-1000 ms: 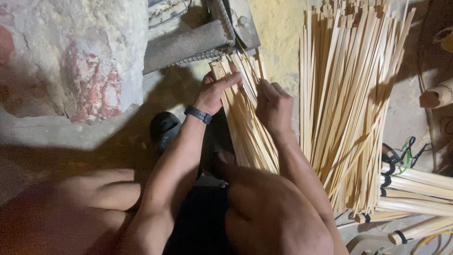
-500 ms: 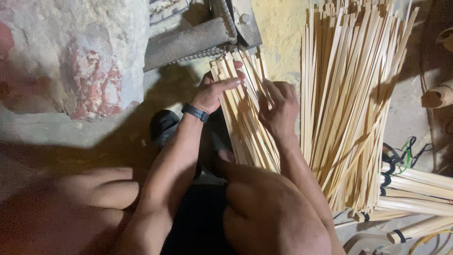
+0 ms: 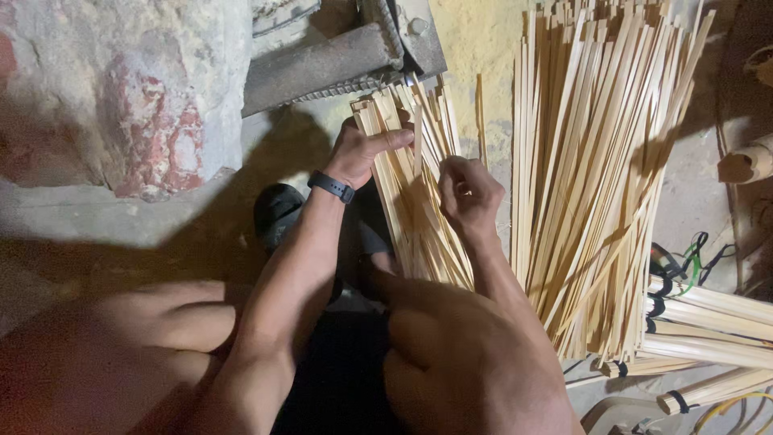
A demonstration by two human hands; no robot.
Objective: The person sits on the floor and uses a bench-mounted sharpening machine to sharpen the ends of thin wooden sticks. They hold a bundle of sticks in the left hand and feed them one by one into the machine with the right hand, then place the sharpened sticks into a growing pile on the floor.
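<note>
Hands: left hand [image 3: 366,153] & right hand [image 3: 469,193] on 1 strip bundle [image 3: 415,201].

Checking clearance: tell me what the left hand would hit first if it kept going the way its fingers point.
The left hand points right, across the small bundle of strips it already rests on. Past that, likely the lone strip, then the big pile; depth is unclear.

Dim rm, cracked concrete floor [image 3: 121,217]

Pale yellow bamboo strips [image 3: 415,193], black wristband [image 3: 331,187]
</note>
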